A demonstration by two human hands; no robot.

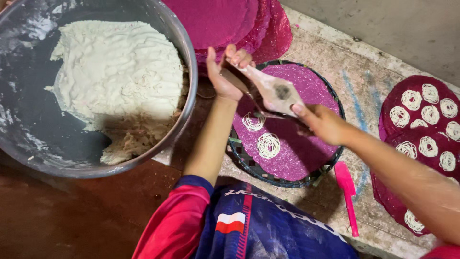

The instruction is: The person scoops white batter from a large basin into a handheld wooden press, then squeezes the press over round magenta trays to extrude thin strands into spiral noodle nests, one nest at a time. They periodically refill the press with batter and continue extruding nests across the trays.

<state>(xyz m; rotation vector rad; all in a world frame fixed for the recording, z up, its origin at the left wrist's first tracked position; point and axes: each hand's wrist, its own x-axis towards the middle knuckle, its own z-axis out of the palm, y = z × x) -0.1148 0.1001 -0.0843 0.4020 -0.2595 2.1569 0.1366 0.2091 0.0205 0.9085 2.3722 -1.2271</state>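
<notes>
My left hand (225,72) and my right hand (322,122) both grip a wooden noodle press (273,88), one at each handle end, held over a round pink mat (297,148). Two white noodle coils (268,145) lie on that mat just below the press. A thin strand seems to hang from the press toward the upper coil (252,122). A large metal bowl (189,96) holding white dough (115,72) stands to the left of my left hand.
A stack of pink mats (239,21) lies behind the press. At the right, more pink mats (421,144) carry several noodle coils. A pink spatula (348,192) lies on the stone ledge (335,52) between the mats.
</notes>
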